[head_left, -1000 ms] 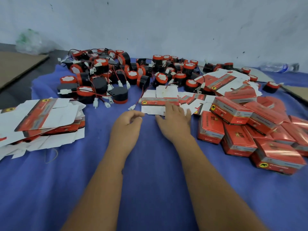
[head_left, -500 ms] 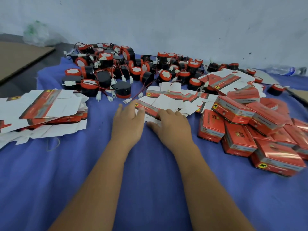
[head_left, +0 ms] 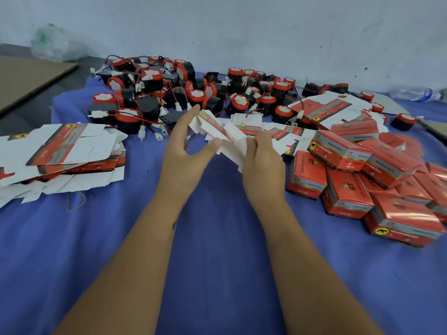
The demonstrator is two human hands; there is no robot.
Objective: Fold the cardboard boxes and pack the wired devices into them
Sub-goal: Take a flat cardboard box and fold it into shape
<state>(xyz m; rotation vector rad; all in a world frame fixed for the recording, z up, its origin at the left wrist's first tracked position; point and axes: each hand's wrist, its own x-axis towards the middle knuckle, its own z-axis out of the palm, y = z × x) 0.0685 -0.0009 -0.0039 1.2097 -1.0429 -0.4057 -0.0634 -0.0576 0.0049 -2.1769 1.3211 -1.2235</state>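
Above the middle of the blue cloth (head_left: 217, 238), both hands hold one flat carton blank (head_left: 219, 130) lifted off the surface and tilted, its white inside mostly facing the camera and a red printed strip showing along its upper edge. Right hand (head_left: 262, 163): fingers curled round the blank's near right end, gripping it. Left hand (head_left: 180, 151): fingers long and nearly straight, reaching up along the blank's left side, thumb tip pressed against the lower white flap; the blank sits between thumb and fingers. Motion blur on the blank, so which flaps are bent cannot be told. Toward the far edge of the cloth lies a heap of wired devices (head_left: 169, 93), round black bodies with red caps, red and black leads, white plug connectors; the heap runs along the far edge from the left to the right. Just beyond the hands, more loose flat blanks (head_left: 278, 130) lie on the cloth. At the left edge, a stack of flat blanks (head_left: 60, 151), white side and red print showing. Along the right edge, a pile of folded red boxes (head_left: 362, 180), touching and leaning on one another. Off the cloth at the far left corner: a brown cardboard sheet (head_left: 26, 78) and a crumpled clear plastic bag (head_left: 53, 44). At the far right corner, a clear plastic bottle (head_left: 413, 93) lies on its side by the wall (head_left: 242, 27).
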